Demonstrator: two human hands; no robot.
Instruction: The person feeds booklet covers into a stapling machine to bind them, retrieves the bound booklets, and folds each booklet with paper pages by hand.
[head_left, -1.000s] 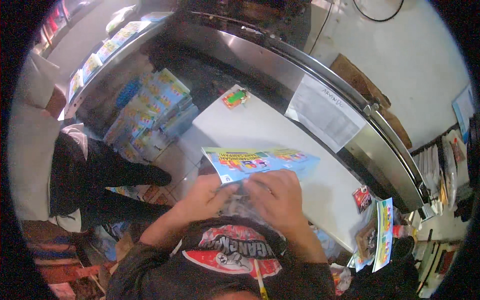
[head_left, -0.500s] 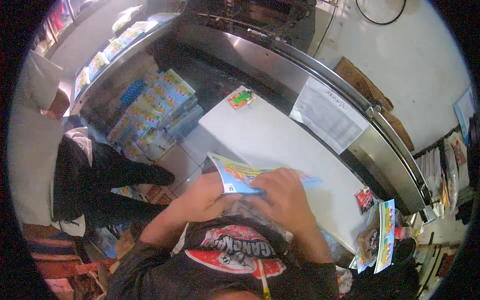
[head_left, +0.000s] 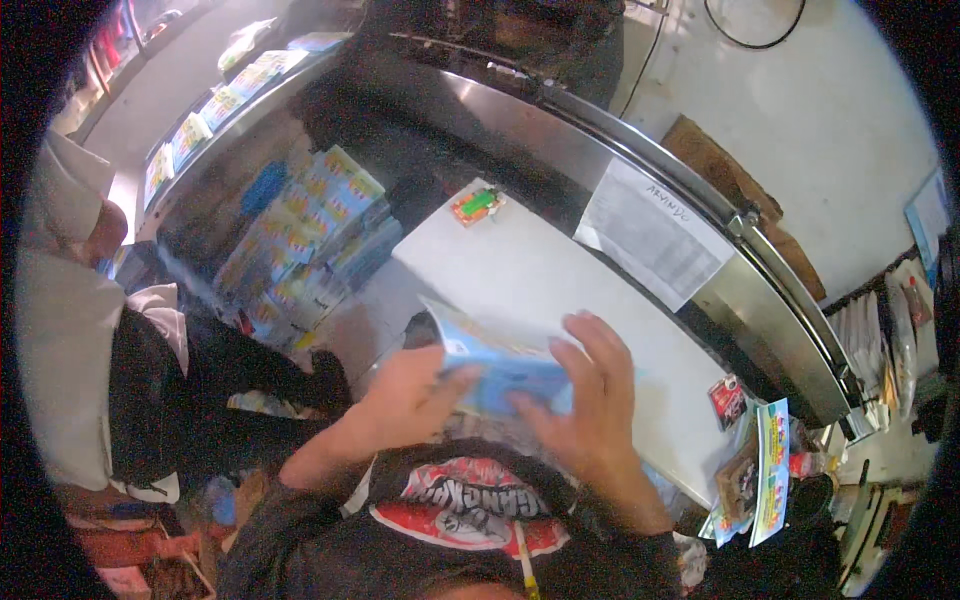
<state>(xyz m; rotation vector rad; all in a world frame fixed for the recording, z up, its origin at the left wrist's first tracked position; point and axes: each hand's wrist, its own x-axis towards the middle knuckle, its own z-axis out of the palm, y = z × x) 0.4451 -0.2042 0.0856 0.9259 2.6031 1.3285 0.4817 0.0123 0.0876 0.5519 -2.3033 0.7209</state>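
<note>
A thin, light blue printed booklet [head_left: 505,383] is held up before my chest, just over the near edge of the white table; it is smeared by motion. My left hand [head_left: 412,400] is closed on its left end, with the thumb lying across the near face. At the other end, my right hand [head_left: 592,405] has its fingers stretched upward and spread. The right thumb tip is at the booklet's lower part, though whether it presses there is unclear. Beneath lies the white tabletop [head_left: 540,270].
At the table's far end lies a small green-and-orange packet [head_left: 477,206]. Stacks of similar booklets [head_left: 310,225] stand on the floor beyond. A red packet [head_left: 727,402] and upright booklets [head_left: 771,470] are at right. Another person's dark-trousered leg [head_left: 240,350] reaches in from the left.
My right hand has loosened from the booklet, and its fingers have lifted and spread. The booklet has tilted, showing more of its plain blue part. The other person's leg has shifted slightly.
</note>
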